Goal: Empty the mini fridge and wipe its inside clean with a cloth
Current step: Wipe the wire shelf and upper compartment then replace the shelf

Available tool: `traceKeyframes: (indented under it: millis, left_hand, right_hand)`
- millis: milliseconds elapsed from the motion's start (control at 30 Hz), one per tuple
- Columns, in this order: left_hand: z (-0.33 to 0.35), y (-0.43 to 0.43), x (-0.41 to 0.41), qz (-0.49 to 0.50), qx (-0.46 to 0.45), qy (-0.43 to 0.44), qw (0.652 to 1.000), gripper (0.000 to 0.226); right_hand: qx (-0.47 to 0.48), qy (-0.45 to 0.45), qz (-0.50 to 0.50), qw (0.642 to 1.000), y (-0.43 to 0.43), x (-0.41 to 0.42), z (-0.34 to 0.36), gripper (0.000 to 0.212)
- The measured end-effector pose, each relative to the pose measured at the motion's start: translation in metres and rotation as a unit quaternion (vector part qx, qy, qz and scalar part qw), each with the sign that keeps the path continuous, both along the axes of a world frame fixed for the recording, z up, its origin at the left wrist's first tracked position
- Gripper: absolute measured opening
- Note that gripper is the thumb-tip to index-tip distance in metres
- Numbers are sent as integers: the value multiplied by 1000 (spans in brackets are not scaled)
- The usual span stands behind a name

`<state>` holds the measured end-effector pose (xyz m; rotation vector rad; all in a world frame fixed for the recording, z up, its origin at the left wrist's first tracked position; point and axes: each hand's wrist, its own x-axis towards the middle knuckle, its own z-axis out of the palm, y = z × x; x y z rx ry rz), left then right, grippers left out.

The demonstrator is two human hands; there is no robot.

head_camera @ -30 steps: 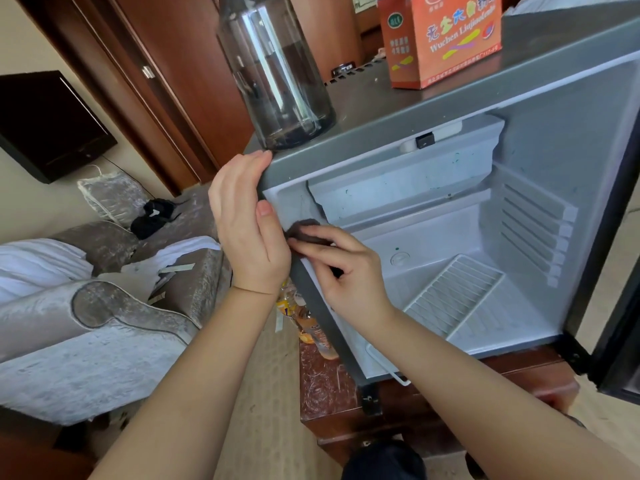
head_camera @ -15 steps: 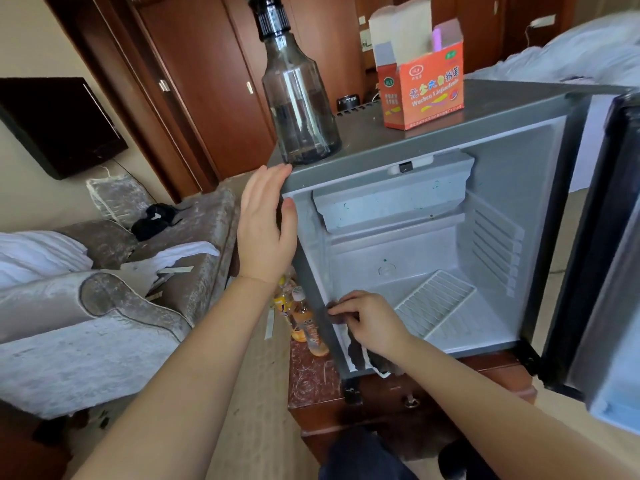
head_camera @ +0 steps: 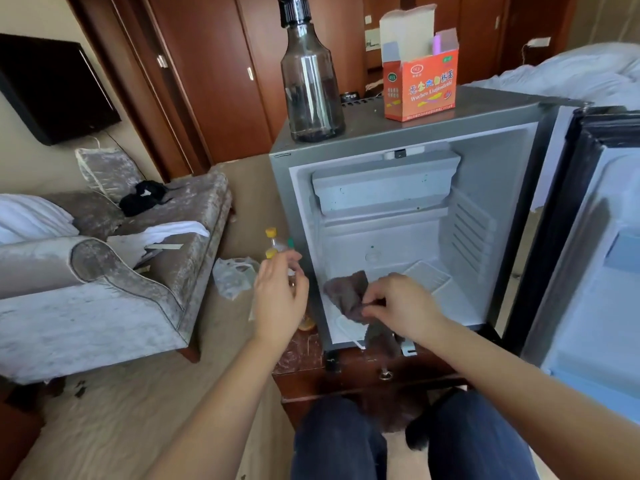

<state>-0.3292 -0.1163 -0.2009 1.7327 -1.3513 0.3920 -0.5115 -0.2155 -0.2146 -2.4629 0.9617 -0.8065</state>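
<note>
The grey mini fridge (head_camera: 367,143) stands open on a low wooden cabinet, its white inside holding only a shelf grid (head_camera: 427,277) on the floor. My right hand (head_camera: 403,308) pinches a dark brown cloth (head_camera: 346,294) at the fridge's lower front left corner, and part of the cloth hangs over the front lip. My left hand (head_camera: 280,299) hovers in the air just left of the fridge, fingers relaxed and holding nothing. The fridge door (head_camera: 595,244) is swung wide to the right.
A dark glass bottle (head_camera: 311,88) and an orange carton (head_camera: 420,84) stand on the fridge top. Several drink bottles (head_camera: 275,242) sit by the fridge's left side, next to a plastic bag (head_camera: 233,275). A grey sofa (head_camera: 104,282) fills the left.
My left hand has let go of the fridge's top left edge and dropped to mid-air beside it. My right hand moved the cloth down the left wall to the bottom front corner.
</note>
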Motion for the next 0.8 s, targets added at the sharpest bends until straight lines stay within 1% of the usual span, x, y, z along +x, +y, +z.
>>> traceKeyframes:
  millis: [33, 67, 100, 133, 200, 233, 267, 300, 400, 500, 633, 667, 733, 800]
  left_hand:
    - [-1, 1, -1, -3, 7, 8, 1000, 25]
    - [-1, 2, -2, -9, 11, 14, 1000, 22]
    - [0, 3, -3, -18, 11, 13, 1000, 20]
    - [1, 4, -4, -30, 11, 8, 999, 17]
    - [0, 3, -3, -58, 33, 11, 998, 15]
    - [-2, 3, -3, -74, 52, 20, 996, 15]
    - [-2, 3, -3, -88, 67, 31, 993, 15]
    - [-2, 3, -4, -98, 79, 41, 991, 15]
    - [0, 2, -9, -118, 109, 55, 985, 17]
    - [2, 0, -13, -138, 154, 54, 977, 23]
    - [6, -7, -18, -156, 187, 115, 963, 29]
    - [6, -9, -19, -158, 189, 138, 959, 28]
    - [3, -14, -19, -168, 191, 176, 951, 18]
    - [2, -17, -20, -175, 198, 187, 946, 10]
  right_hand:
    - [-12, 1, -1, 1000, -1, -1, 2, 3]
    - [-18, -50, -20, 998, -3, -2, 6, 3]
    - [-21, -82, -34, 996, -5, -4, 10, 3]
    - [-24, -69, -22, 997, -4, -4, 16, 4]
    - [-34, 14, 23, 999, -4, -3, 22, 9]
    - [-31, -5, 33, 999, -5, -3, 25, 9]
    - [-27, -49, 32, 998, -5, -3, 27, 7]
    - [-23, -75, 41, 996, -5, -3, 29, 6]
    - [-25, -69, 81, 994, -5, 3, 34, 8]
    - [-1, -132, 82, 988, -7, 7, 42, 13]
    - [51, -161, 105, 980, -8, 10, 50, 17]
    - [64, -176, 102, 977, -7, 10, 51, 18]
    - [83, -212, 87, 970, -5, 9, 54, 22]
    - [84, -225, 82, 967, -8, 4, 54, 24]
